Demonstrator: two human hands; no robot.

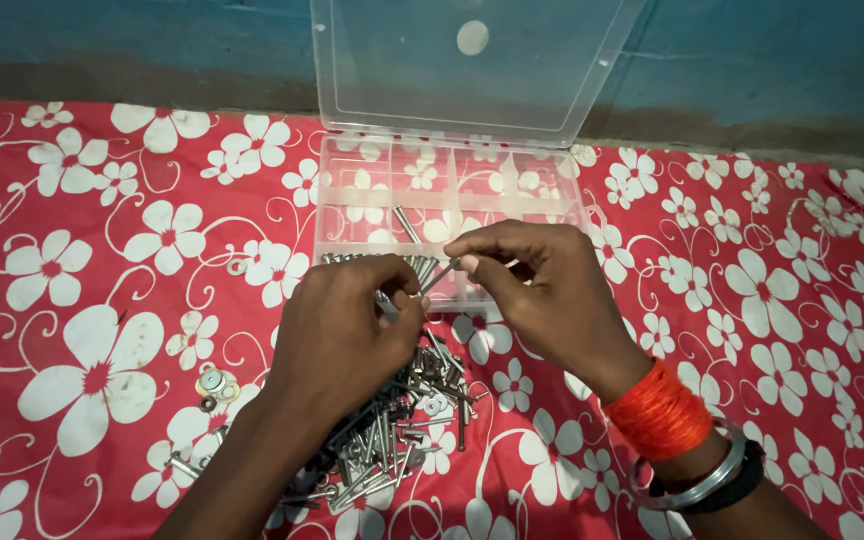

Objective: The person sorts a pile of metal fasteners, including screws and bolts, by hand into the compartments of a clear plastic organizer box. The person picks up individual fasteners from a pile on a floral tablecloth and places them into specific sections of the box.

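My fingers [467, 262] of both hands pinch one thin bolt [439, 275] over the pile of screws [392, 440]. I judge sorting underway; next it needs a compartment of the clear organiser box [352, 215].

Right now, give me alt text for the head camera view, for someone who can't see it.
Two bare hands, left hand and right hand, together pinch a thin metal screw above a pile of screws. Behind them, an open clear compartment box sits on a red floral cloth.

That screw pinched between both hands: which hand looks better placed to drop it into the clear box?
Probably the right hand: its fingertips pinch the screw directly above the clear box, while the left hand sits nearer the screw pile.
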